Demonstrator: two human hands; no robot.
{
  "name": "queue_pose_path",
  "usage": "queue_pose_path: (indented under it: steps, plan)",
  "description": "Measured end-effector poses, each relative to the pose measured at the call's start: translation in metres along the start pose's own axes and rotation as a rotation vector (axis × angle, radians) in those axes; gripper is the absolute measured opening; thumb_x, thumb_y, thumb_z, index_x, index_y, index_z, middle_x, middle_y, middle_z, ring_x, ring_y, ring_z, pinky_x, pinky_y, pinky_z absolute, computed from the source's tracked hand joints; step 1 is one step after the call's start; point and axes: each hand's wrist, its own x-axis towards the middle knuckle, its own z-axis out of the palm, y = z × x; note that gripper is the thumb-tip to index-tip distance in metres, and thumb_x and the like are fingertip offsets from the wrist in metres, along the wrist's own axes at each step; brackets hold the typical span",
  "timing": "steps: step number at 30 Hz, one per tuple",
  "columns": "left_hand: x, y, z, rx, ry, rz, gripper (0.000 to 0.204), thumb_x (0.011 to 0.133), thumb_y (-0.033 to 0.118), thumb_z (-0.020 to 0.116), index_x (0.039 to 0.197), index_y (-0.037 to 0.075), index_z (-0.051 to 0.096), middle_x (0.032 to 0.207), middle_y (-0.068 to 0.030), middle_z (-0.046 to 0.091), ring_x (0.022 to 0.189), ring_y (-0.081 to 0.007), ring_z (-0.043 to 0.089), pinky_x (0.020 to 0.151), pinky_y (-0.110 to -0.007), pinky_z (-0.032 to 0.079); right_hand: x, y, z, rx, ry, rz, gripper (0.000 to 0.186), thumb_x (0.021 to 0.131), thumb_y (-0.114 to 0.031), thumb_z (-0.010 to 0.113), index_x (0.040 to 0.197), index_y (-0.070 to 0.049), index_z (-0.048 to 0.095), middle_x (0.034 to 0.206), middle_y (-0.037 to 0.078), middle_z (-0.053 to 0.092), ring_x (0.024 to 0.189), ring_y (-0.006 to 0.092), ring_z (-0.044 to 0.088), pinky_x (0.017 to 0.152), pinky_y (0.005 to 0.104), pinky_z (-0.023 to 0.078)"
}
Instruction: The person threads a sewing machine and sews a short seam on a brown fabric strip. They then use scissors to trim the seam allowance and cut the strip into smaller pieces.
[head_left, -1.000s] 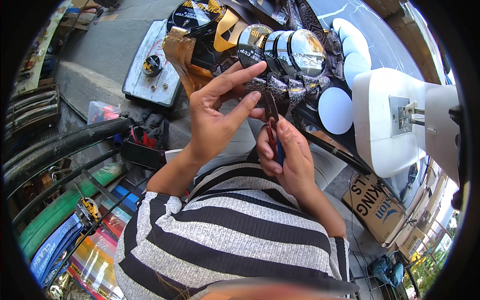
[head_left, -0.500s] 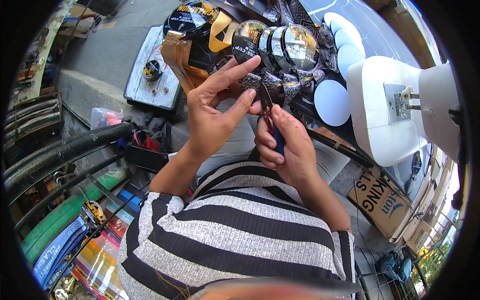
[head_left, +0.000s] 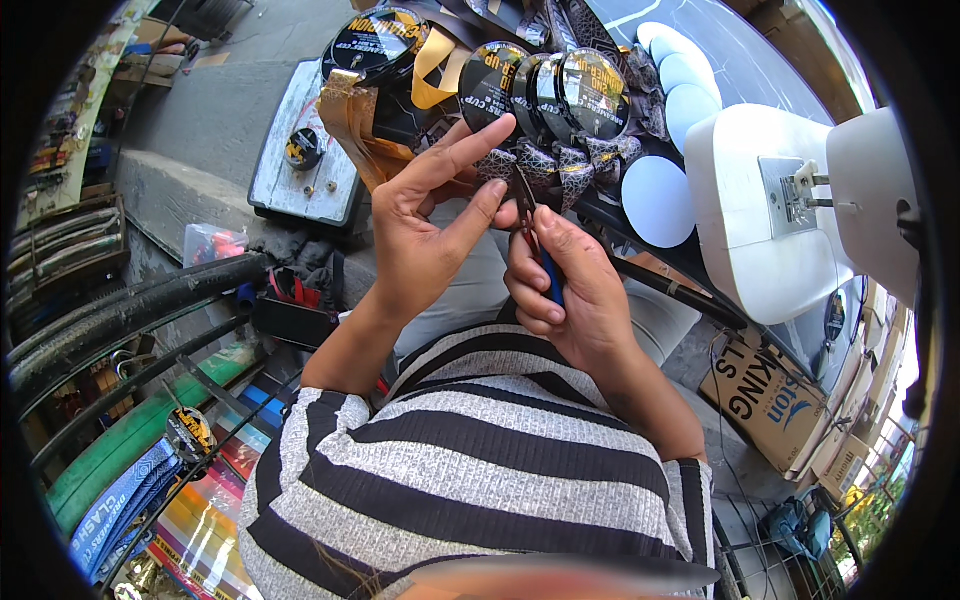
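Plainly, we see a pair of scissors point(head_left: 528, 226) in the right hand point(head_left: 577, 285), whose thumb and curled fingers are wrapped around the red and blue handles. The blades are dark, slim and tapering. The long axis of the scissors runs from the handles, nearest the striped torso, up and slightly to the left, so the tips point away from the body, toward the patterned ribbons point(head_left: 575, 178). We cannot tell whether the blades touch the fabric.

The left hand point(head_left: 425, 228) is just beside the blades, its index finger extended and its thumb held apart from it; the other fingers are partly hidden, so we cannot tell whether they grip anything.

The ribbons are black with a pale, web-like pattern, folded and crumpled into short loops. Right behind them we find a row of glossy black discs point(head_left: 597, 95), round and mirror-smooth, overlapping 1 another. To their left hangs a gold ribbon point(head_left: 350, 125) with a satiny sheen, and farther left a small black disc point(head_left: 303, 149) lies on a board point(head_left: 277, 186) of scuffed whitish paint.

On our right, flat white circles point(head_left: 656, 202) are laid along a grey surface point(head_left: 770, 85) veined like marble, near the smooth, rounded white body of a sewing machine point(head_left: 740, 225). The shirt point(head_left: 480, 440) is ribbed knit, banded in black and flecked grey.
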Motion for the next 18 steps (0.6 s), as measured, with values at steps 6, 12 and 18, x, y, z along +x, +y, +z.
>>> queue_pose_path:
  steps: [6,12,18]
  plan:
    - [0.001,0.001,-0.003,-0.030,0.008,-0.031,0.044,0.083,-0.009,0.064,0.125,0.002,0.062,0.121,-0.0091,0.063,0.086,-0.0034,0.059,0.077,-0.019,0.050,0.000,0.001,0.001,-0.019,0.027,0.006,0.037,0.104,-0.038,0.038,0.117,-0.005,0.051,0.068,-0.003,0.037,0.044,0.0030,0.029,0.038,0.0178,0.022]
    - [0.001,0.013,-0.009,-0.122,0.067,0.023,0.046,0.083,-0.010,0.060,0.128,0.000,0.059,0.123,-0.0090,0.062,0.089,-0.0035,0.058,0.079,-0.019,0.050,-0.026,0.008,-0.004,-0.310,-0.028,-0.106,0.045,0.102,-0.037,0.039,0.125,0.001,0.048,0.068,-0.002,0.038,0.045,0.0034,0.032,0.040,0.0188,0.024]
    - [-0.025,0.065,-0.019,-0.321,-0.087,0.144,0.047,0.079,-0.015,0.058,0.125,-0.007,0.058,0.120,-0.0151,0.063,0.096,-0.0137,0.063,0.085,-0.025,0.051,-0.042,0.011,0.008,-0.537,0.063,-0.806,0.057,0.085,-0.017,0.073,0.131,0.001,0.043,0.091,0.005,0.057,0.053,0.0017,0.038,0.046,0.0161,0.033]
